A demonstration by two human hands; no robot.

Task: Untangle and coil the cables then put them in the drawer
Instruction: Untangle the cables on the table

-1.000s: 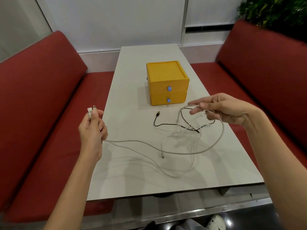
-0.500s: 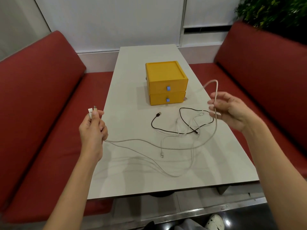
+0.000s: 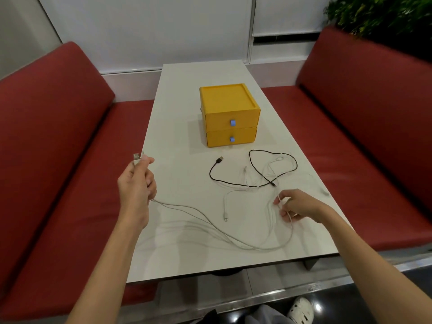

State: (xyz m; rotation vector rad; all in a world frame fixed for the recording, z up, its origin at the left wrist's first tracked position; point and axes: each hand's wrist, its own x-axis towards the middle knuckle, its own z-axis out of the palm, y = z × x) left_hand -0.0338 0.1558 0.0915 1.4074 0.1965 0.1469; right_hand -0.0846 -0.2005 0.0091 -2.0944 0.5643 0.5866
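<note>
1. The yellow drawer box stands in the middle of the surface, both drawers pushed in, so any contents are hidden.
2. A black cable lies just in front of it, crossed with thin white ones.
3. The left hand, raised at the left edge, grips a white cable near its end, the plug sticking up.
4. The right hand is low over the surface and pinches a loop of white cable.
</note>
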